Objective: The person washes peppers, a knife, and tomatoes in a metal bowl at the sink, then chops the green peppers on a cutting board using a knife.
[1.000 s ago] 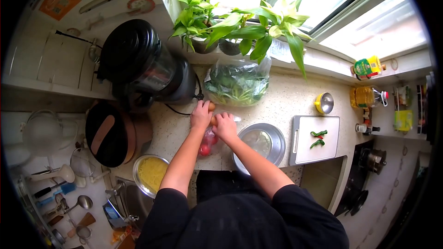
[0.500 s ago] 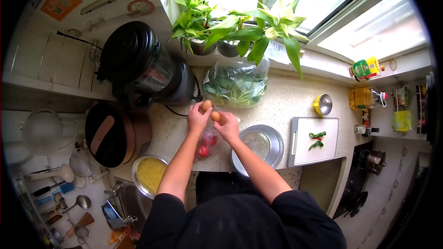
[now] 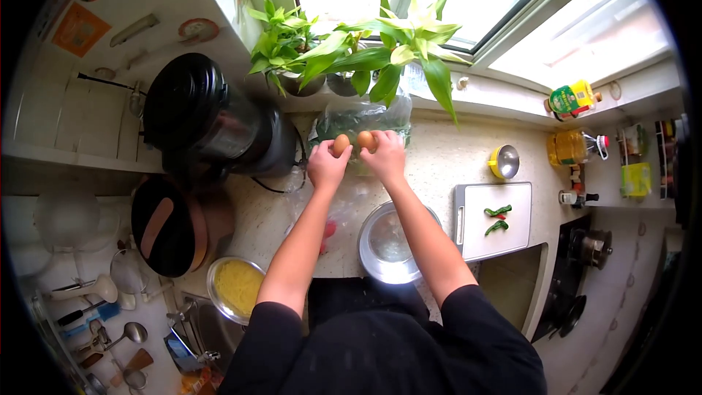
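Note:
My left hand (image 3: 327, 168) is closed on a brown egg (image 3: 341, 145). A second brown egg (image 3: 366, 140) is gripped by the fingers of my right hand (image 3: 385, 157). Both eggs are side by side, slightly apart, in front of a clear bag of green leaves (image 3: 398, 118). Below and to the right of my hands lies a metal basin (image 3: 371, 257), partly behind my right forearm. Red items (image 3: 329, 229) in a clear plastic bag show between my forearms, mostly hidden by the left one.
A white cutting board (image 3: 512, 230) bears green peppers. Behind it is a yellow-handled metal cup (image 3: 504, 162). A black appliance (image 3: 248, 132), a round cooker (image 3: 170, 225) and a bowl of yellow food (image 3: 238, 289) are on the left. Potted plants (image 3: 300, 82) line the windowsill.
Both hands have moved away from me and slightly right with the eggs, from above the bag of red items to the bag of leaves. The camera view has shifted a little.

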`<action>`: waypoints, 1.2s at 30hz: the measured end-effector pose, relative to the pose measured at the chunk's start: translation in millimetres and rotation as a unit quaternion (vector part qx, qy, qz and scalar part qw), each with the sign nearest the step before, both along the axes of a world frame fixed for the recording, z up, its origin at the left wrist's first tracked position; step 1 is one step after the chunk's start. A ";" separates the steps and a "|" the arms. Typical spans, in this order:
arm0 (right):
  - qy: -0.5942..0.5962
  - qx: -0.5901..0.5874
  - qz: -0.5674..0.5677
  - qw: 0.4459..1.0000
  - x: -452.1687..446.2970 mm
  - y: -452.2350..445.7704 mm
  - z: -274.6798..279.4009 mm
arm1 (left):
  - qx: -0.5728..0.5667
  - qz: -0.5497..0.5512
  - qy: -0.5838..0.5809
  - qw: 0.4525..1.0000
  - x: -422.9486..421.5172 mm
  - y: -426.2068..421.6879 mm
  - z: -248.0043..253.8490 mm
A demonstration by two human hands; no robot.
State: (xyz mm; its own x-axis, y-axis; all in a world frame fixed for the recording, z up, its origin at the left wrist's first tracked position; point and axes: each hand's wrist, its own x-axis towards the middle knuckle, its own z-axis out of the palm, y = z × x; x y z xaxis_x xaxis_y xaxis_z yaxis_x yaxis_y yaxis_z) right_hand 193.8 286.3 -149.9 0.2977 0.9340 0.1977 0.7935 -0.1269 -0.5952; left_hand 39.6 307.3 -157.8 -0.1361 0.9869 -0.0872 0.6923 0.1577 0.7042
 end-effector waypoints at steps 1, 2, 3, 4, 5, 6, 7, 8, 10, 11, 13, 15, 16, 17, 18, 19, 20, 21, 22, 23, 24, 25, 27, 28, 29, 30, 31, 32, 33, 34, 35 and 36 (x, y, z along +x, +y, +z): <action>-0.020 -0.047 0.004 0.999 2.0 2.9 -8.7 | 0.004 -0.011 0.037 0.999 2.5 3.2 -12.7; -0.023 -0.058 0.013 0.998 4.0 3.7 -17.8 | -0.009 -0.017 0.057 0.998 4.5 4.1 -19.4; -0.025 -0.068 0.022 0.997 5.5 4.7 -25.5 | -0.021 -0.023 0.077 0.997 6.1 4.5 -23.4; -0.027 -0.077 0.032 0.996 7.1 5.3 -33.1 | -0.034 -0.028 0.097 0.994 7.5 4.7 -27.4; -0.032 -0.086 0.028 0.995 7.9 5.4 -40.7 | -0.038 -0.031 0.102 0.994 8.3 4.1 -31.3; -0.041 -0.078 0.026 0.996 6.4 7.4 -40.9 | -0.035 -0.030 0.106 0.993 9.8 5.4 -31.0; -0.050 -0.071 0.024 0.996 4.7 8.6 -41.4 | -0.032 -0.029 0.110 0.993 11.4 5.2 -31.1; -0.059 -0.064 0.023 0.996 3.6 9.2 -41.6 | -0.030 -0.027 0.114 0.993 12.5 4.3 -31.0; -0.102 -0.114 0.026 0.988 1.7 10.8 -32.8 | -0.032 -0.030 0.114 0.993 12.5 5.0 -28.1; -0.106 -0.106 0.022 0.989 0.3 10.9 -30.5 | -0.025 -0.030 0.113 0.993 11.8 4.8 -26.0; -0.104 -0.098 0.021 0.990 0.9 11.1 -32.5 | 0.008 -0.027 0.094 0.995 8.6 2.4 -24.8; -0.091 -0.100 0.026 0.990 2.3 12.7 -32.8 | 0.060 -0.020 0.059 0.996 3.6 -2.5 -23.4; -0.093 -0.105 0.028 0.990 2.6 14.2 -32.0 | 0.067 -0.017 0.026 0.997 -1.4 -6.2 -22.4; -0.095 -0.110 0.031 0.989 2.9 15.6 -31.2 | 0.075 -0.014 -0.007 0.997 -8.2 -11.7 -21.2; -0.097 -0.116 0.033 0.988 3.2 16.7 -29.6 | 0.081 -0.011 -0.041 0.996 -13.8 -19.3 -19.1; -0.100 -0.121 0.036 0.987 4.3 18.3 -28.5 | 0.056 0.000 -0.075 0.996 -18.8 -30.4 -0.9; -0.096 -0.132 0.043 0.986 5.5 19.4 -27.5 | 0.068 0.004 -0.075 0.995 -25.9 -41.5 2.6; -0.093 -0.143 0.049 0.984 7.1 21.0 -27.0 | 0.080 0.009 -0.073 0.994 -35.8 -52.5 5.0; -0.089 -0.152 0.056 0.983 8.1 23.2 -27.0 | 0.094 0.013 -0.072 0.993 -46.6 -62.4 5.4; -0.096 -0.153 0.058 0.982 8.5 24.1 -27.0 | 0.098 0.023 -0.067 0.993 -56.7 -73.4 6.1; -0.096 -0.133 0.058 0.985 9.6 24.5 -29.1 | 0.099 0.033 -0.071 0.992 -67.4 -84.7 6.6; -0.096 -0.113 0.057 0.987 11.0 24.3 -32.4 | 0.100 0.042 -0.075 0.991 -78.1 -96.2 7.8; -0.084 -0.108 0.069 0.988 15.2 21.7 -31.3 | 0.078 0.067 -0.077 0.992 -94.8 -120.1 15.2; -0.085 -0.074 0.073 0.991 18.2 20.8 -35.1 | 0.076 0.069 -0.071 0.992 -103.4 -130.4 14.5; -0.085 -0.041 0.075 0.993 20.5 18.0 -38.5 | 0.072 0.072 -0.065 0.993 -112.8 -141.7 13.3; -0.085 -0.011 0.077 0.993 20.1 12.4 -37.3 | 0.066 0.072 -0.060 0.993 -121.3 -154.9 12.6; -0.058 -0.012 0.083 0.995 21.0 5.4 -35.3 | -0.005 0.090 -0.079 0.993 -128.0 -165.9 14.6; -0.054 0.011 0.083 0.995 20.6 -3.1 -33.0 | 0.013 0.073 -0.032 0.997 -133.3 -176.2 11.0; -0.050 0.034 0.083 0.995 19.9 -13.8 -31.8 | 0.032 0.056 0.015 0.998 -138.5 -186.7 3.0; -0.046 0.056 0.083 0.994 15.3 -24.9 -23.3 | 0.049 0.037 0.062 0.996 -143.4 -196.2 -3.6; -0.078 0.111 0.087 0.987 10.7 -38.0 -14.7 | -0.016 0.037 0.020 0.999 -148.8 -205.2 -10.2; -0.061 0.106 0.105 0.987 2.8 -50.5 -14.8 | -0.023 0.033 0.040 0.998 -148.7 -212.6 -13.2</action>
